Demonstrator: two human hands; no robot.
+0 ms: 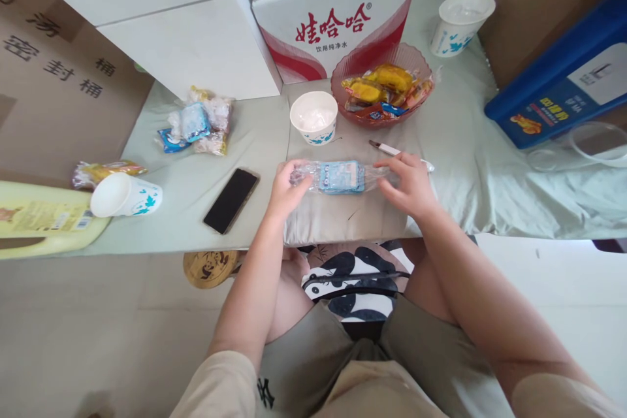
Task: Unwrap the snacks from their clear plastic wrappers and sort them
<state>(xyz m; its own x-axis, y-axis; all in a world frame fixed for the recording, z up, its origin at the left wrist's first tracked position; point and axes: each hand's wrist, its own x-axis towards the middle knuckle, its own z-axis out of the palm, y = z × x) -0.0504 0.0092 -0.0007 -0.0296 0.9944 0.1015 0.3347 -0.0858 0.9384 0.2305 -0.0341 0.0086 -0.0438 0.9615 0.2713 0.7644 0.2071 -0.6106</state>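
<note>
A clear plastic wrapper with small blue-and-white packets [341, 177] inside lies stretched across the cloth between my hands. My left hand [289, 191] is closed on the wrapper's crumpled left end. At the opposite end, my right hand [410, 186] has the clear plastic between thumb and fingers. A slim white tool with a dark tip [386, 147] lies just beyond and partly behind my right hand; its kind is unclear. Just past the packets stands a white paper cup [314, 119] with blue leaf prints, holding something clear.
A pink glass bowl [353, 115] of wrapped snacks sits behind. More wrapped snacks [196, 123] and a black phone [231, 201] lie left. Paper cups [108, 196] stand around. A blue container [553, 88] is right, a yellow jug [53, 215] left; boxes [337, 23] line the back.
</note>
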